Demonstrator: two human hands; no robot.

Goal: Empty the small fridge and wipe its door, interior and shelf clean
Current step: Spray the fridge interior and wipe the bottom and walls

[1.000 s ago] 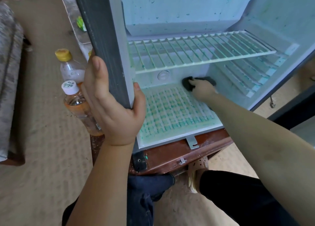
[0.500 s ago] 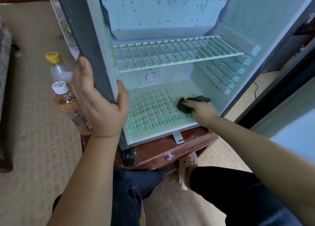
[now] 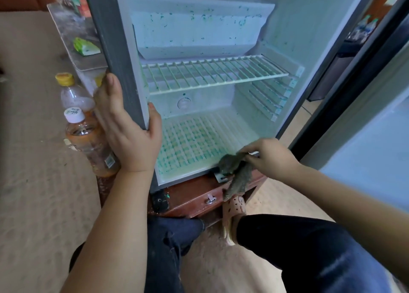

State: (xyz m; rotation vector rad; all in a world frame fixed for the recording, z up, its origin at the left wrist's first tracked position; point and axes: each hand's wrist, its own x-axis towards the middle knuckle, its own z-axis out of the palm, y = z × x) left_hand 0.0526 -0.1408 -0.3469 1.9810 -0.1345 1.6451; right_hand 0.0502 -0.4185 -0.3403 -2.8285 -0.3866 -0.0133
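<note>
- The right hand (image 3: 272, 157) has drawn the dark cloth (image 3: 234, 166) from the fridge (image 3: 287, 38) floor out to its front lip. Its fingers pinch the cloth, which hangs over the wooden desk (image 3: 192, 195).
- Two bottles stand at the left: a yellow-capped bottle (image 3: 70, 93) and a white-capped bottle (image 3: 88, 142) holding amber liquid. The cap's writing is unreadable.
- The left hand (image 3: 128, 133) has its fingers clasped round the fridge's left front edge.
- One wire shelf (image 3: 212, 76) sits inside.

Your right hand (image 3: 271, 157) dragged the rag (image 3: 240, 177) toward 5 o'clock, now it dangles off the front edge of the fridge (image 3: 186, 176).
</note>
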